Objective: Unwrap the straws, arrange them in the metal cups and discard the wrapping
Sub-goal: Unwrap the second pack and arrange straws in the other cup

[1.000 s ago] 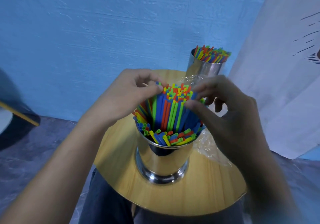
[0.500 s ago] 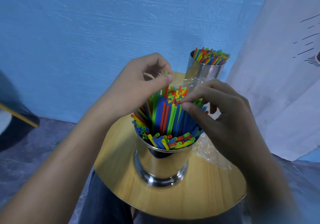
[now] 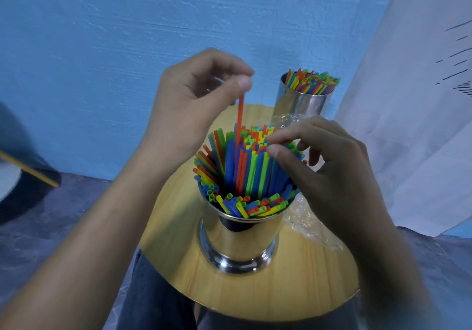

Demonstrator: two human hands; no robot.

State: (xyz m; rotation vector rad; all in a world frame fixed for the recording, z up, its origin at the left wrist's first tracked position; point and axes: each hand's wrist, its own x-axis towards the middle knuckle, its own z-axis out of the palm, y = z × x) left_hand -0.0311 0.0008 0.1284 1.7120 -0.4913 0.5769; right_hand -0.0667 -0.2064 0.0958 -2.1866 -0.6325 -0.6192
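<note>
A shiny metal cup [image 3: 240, 243] stands on the round wooden table [image 3: 184, 273], packed with several coloured straws [image 3: 245, 171]. My left hand [image 3: 194, 100] pinches one red straw [image 3: 239, 120] by its top end and holds it raised above the bundle, its lower part still among the others. My right hand [image 3: 324, 171] pinches the tops of straws at the right side of the bundle. A second metal cup [image 3: 301, 100], also full of straws, stands at the table's far edge. Clear plastic wrapping [image 3: 309, 225] lies crumpled on the table to the right of the near cup.
A blue wall rises behind the table. White cloth [image 3: 413, 100] hangs at the right. My legs in dark trousers [image 3: 153, 304] sit under the table's near edge. A dark object with a yellow stripe [image 3: 25, 174] lies at the left on the grey floor.
My left hand has risen from the top of the bundle, drawing one red straw upward. My right hand stayed at the right side of the straw tops.
</note>
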